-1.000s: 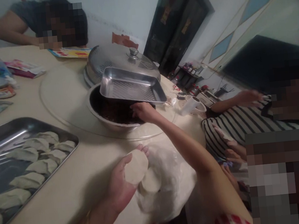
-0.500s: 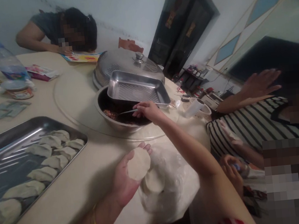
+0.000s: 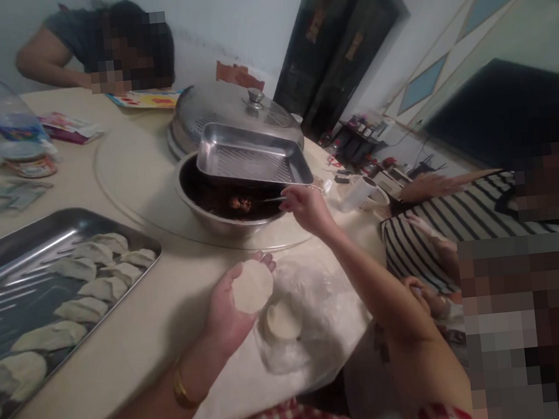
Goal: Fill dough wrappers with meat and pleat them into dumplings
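On the palm of my left hand (image 3: 225, 313) lies a round dumpling wrapper (image 3: 252, 286), its edge resting along my fingers. My right hand (image 3: 306, 207) grips a spoon (image 3: 273, 200) by its handle, over the metal bowl (image 3: 201, 217). The spoon's head carries a lump of brown filling (image 3: 240, 204) above the dark contents. More wrappers (image 3: 283, 320) sit on a clear plastic bag (image 3: 316, 338), just right of my left hand. Several folded dumplings (image 3: 84, 309) line the right side of a large metal tray (image 3: 82, 218) at the left.
A smaller metal tray (image 3: 254, 156) leans across the bowl's rim, in front of a lidded steel pan (image 3: 229, 102). A plastic bottle (image 3: 5, 104) and a tub (image 3: 27, 158) stand far left. People sit across the table and at the right, one in a striped shirt (image 3: 459, 225).
My right hand has moved right, lifting the spoon with filling out of the bowl's contents. The wrapper stays in my left hand. The striped-shirt person's raised hand has come down.
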A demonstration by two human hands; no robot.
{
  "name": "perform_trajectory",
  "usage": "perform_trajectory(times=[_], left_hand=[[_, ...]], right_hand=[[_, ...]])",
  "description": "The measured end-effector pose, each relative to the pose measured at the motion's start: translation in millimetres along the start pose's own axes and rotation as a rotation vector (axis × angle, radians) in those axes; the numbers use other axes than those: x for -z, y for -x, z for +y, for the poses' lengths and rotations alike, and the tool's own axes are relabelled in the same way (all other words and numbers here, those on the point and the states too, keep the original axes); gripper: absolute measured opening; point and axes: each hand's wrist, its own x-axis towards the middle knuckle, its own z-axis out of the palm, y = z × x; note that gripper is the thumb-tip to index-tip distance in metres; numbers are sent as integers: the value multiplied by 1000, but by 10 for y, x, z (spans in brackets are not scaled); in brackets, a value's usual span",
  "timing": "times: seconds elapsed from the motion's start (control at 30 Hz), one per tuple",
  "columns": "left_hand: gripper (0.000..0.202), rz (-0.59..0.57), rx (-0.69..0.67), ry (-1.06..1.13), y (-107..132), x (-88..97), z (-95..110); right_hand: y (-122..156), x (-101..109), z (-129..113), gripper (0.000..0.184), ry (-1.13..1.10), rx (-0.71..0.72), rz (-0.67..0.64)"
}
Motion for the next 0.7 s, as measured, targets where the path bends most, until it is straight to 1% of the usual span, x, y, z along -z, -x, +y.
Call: perform_trajectory(times=[0.1, 0.17, 0.27, 0.33, 0.4, 0.43, 0.47, 0.5, 0.6, 0.63, 0.7], left_hand=[[40, 10, -4, -12, -26, 18, -9], [40, 11, -13, -19, -42, 25, -9], [40, 23, -14, -32, -50, 20, -3], [38, 32, -13, -33, -44, 10, 1], [35, 32, -8, -19, -35, 1, 1], [34, 27, -1, -6, -31, -1, -1], [32, 23, 9, 8, -27, -2, -3], [31, 17, 18, 24, -23, -1, -6], [30, -12, 36, 61, -12, 7, -11], [31, -16, 36, 69, -10, 9, -8], [32, -14, 33, 80, -9, 7, 4]], right_hand=[[-76, 4, -115, 25, 272, 26, -119], [-175, 27, -212, 25, 355, 42, -239], [-341, 118, -289, 24, 346, 103, -396], [-428, 191, -263, 22, 276, 143, -433], [-476, 236, -186, 20, 145, 153, -428], [-483, 240, -139, 19, 57, 129, -414], [-478, 230, -93, 18, -41, 78, -390], [-462, 207, -52, 18, -153, -1, -353], [-372, 110, 28, 18, -444, -271, -209], [-339, 83, 41, 17, -502, -323, -171], [-284, 57, 54, 15, -559, -361, -121]])
